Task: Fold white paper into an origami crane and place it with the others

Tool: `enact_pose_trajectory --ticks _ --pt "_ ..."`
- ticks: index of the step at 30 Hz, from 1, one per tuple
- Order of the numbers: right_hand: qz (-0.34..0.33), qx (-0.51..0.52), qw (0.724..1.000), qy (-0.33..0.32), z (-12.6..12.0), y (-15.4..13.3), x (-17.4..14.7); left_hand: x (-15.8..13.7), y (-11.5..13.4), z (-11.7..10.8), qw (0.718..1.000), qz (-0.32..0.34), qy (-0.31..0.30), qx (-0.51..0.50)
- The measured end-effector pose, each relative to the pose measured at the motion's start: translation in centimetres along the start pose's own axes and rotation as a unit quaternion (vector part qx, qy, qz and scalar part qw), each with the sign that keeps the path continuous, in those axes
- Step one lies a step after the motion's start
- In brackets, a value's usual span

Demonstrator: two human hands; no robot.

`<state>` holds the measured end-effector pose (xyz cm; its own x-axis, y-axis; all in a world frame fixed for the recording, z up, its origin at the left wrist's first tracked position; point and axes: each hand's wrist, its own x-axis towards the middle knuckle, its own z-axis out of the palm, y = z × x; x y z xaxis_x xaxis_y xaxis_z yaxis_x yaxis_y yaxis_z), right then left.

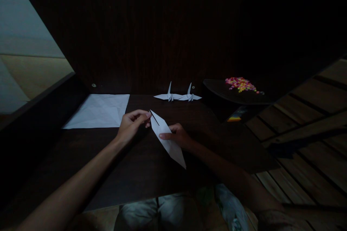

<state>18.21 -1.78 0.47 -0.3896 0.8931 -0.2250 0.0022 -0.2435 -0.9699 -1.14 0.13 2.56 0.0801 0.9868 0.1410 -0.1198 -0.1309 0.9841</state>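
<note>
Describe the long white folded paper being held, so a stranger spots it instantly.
Start at the dark brown wooden tabletop, above its middle. There a long, diamond-like white folded paper slants between the left grip, at its slit upper end, and the right grip. Unlike the flat white paper sheet and spiky white paper figures, it is held.

No text, label, brand, number or sign can be read on anything shown in the dim view.
</note>
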Motion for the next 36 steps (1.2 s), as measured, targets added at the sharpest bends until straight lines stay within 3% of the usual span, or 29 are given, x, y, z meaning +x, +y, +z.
enact_pose_trajectory --ticks 19,36 --pt "-0.045 -0.050 0.997 -0.028 -0.15 0.20 0.02 0.07 0.09 0.00 0.992 -0.038 -0.032 -0.119" --pt "-0.084 -0.152 0.985 -0.018 -0.29 -0.28 -0.08 0.36 -0.13 -0.30 0.995 -0.056 -0.040 -0.078"
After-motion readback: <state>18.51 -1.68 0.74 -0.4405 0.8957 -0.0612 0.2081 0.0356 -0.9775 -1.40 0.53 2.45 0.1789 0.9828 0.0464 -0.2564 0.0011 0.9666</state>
